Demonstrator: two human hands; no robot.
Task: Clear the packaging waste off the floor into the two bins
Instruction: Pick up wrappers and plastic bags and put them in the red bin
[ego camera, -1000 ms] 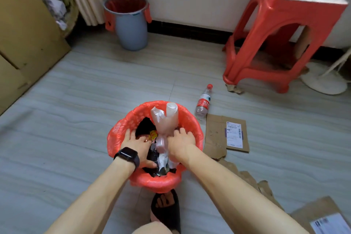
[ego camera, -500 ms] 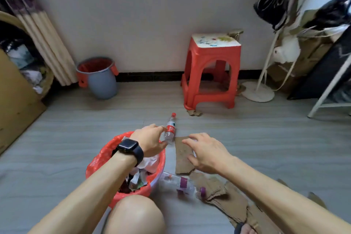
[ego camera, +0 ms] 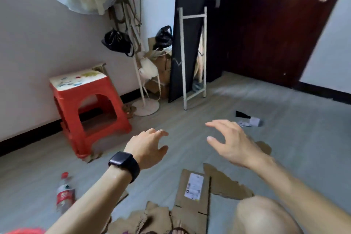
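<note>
Floor point(ego camera: 303, 138) clearing, partly done.
Shows left hand point(ego camera: 148, 148), right hand point(ego camera: 233, 144) with grip released, empty; leaves cardboard point(ego camera: 191, 195), bottle point(ego camera: 64, 194), small box point(ego camera: 248, 121) unbinned.

Strapped round the left wrist, a black smartwatch point(ego camera: 124, 165) with a dark rectangular face and broad matte band. On a finger of the left hand point(ego camera: 150, 148), a thin ring point(ego camera: 160, 130). Forearms and one knee point(ego camera: 266, 214) bare.
</note>
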